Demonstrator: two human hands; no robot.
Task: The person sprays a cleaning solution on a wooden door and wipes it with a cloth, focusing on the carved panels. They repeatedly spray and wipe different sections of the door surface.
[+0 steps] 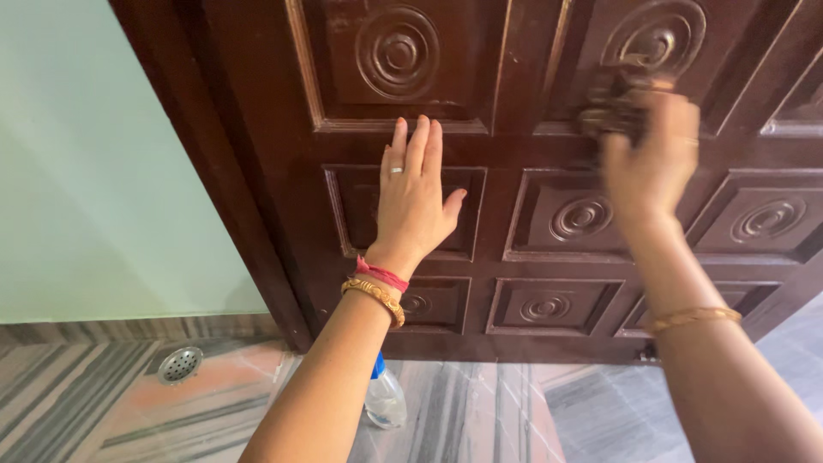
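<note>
Door [514, 223]: dark carved wood, panelled with round rosettes, filling the upper middle and right of the view, shut against its frame [223, 171] as far as can be seen. Latch [613, 107]: metal, at the upper right of the door, blurred. Right hand [651, 163] up at the latch, fingers curled over it and apparently closed on it, though too blurred to tell how firmly; gold bangle [693, 319] on that forearm. Left hand [413, 201] flat on a middle panel, fingers together, thumb spread, palm pressed to the wood, gripping nothing; ring on one finger, red thread [382, 274] and gold bracelet [375, 298] at the wrist.

Judged from this: bracing done, latch in hand, latch not plainly drawn or set either way; door not swung. Left to do, seemingly: working the latch through and moving the door.

Below, at the door's foot: spray bottle [385, 399], clear with a blue top, standing on the marble floor [480, 420], partly behind the left forearm. Farther left, round drain [180, 363] in the floor near the pale green wall [94, 171].
</note>
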